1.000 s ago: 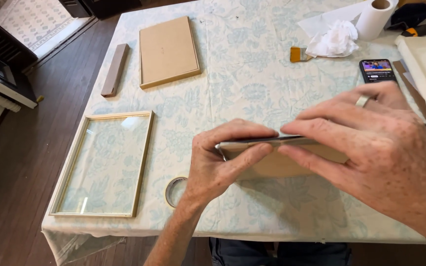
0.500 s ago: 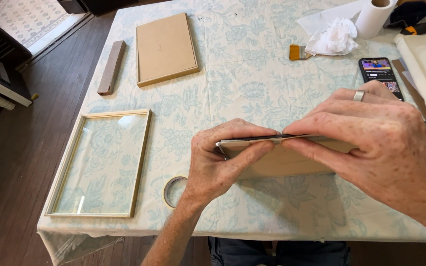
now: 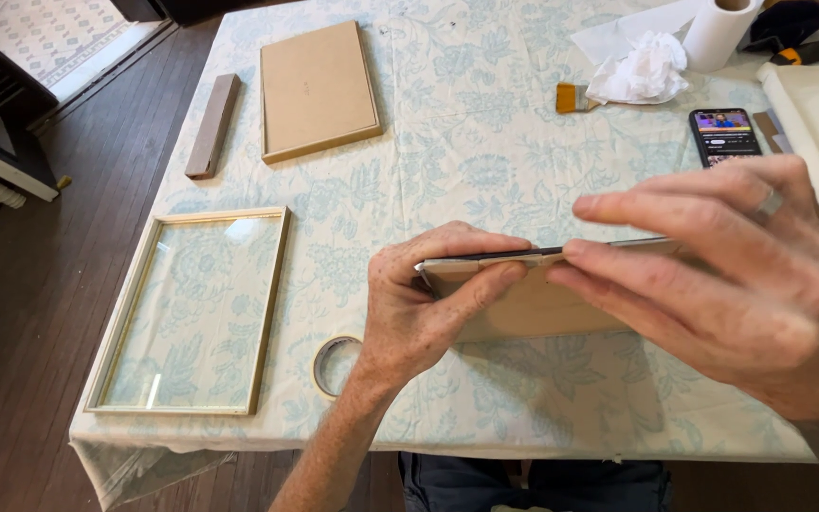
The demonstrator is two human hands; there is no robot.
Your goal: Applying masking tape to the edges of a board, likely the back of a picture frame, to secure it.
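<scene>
My left hand [image 3: 428,303] pinches the left end of a thin flat tan board [image 3: 533,303], held on edge above the table. My right hand [image 3: 732,275] rests over the board's top edge, its fingers pressing along what looks like a strip of pale tape there. A roll of masking tape [image 3: 334,365] lies flat on the cloth just left of my left wrist. An empty wooden frame with glass [image 3: 191,308] lies at the left of the table.
A floral cloth covers the table [image 3: 485,161]. A brown backing board [image 3: 317,90] and a grey bar [image 3: 213,125] lie at the far left. A phone [image 3: 722,135], a brush [image 3: 573,98], crumpled paper [image 3: 642,71] and a paper towel roll [image 3: 718,33] sit far right.
My right hand's fingers have spread and slid a little along the board's top edge. The left hand keeps its grip. The view has shifted slightly.
</scene>
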